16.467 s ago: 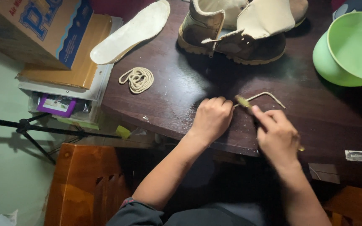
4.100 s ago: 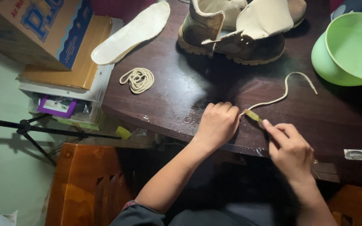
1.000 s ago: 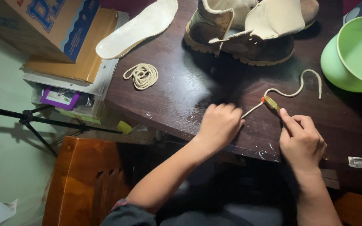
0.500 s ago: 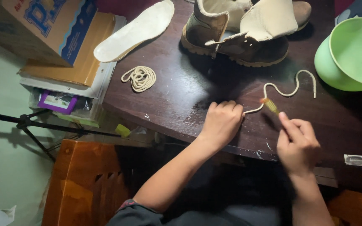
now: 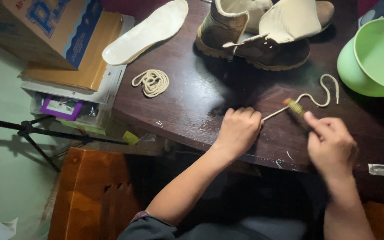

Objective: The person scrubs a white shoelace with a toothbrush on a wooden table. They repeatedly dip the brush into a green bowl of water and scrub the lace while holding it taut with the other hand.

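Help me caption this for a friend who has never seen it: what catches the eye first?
At the dark wooden table's near edge, the left hand pins a cream shoelace while the right hand works a small brush with yellowish bristles along it. Behind them stands a brown and cream leather boot, with a pale insole and a coiled cream lace to its left and light green plastic bowls at the right.

We are seeing a dark wooden table (image 5: 192,98) showing a glossy, slightly scuffed finish. On it, the boot (image 5: 263,35) is looking like matt brown suede with a pale, smooth leather tongue. The insole (image 5: 147,31) is appearing as soft, matt cream foam or cloth. The coiled lace (image 5: 151,82) and the loose lace (image 5: 321,95) are showing woven cord. The bowl (image 5: 378,58) is gleaming as smooth green plastic. The box (image 5: 36,26) is looking like matt cardboard.
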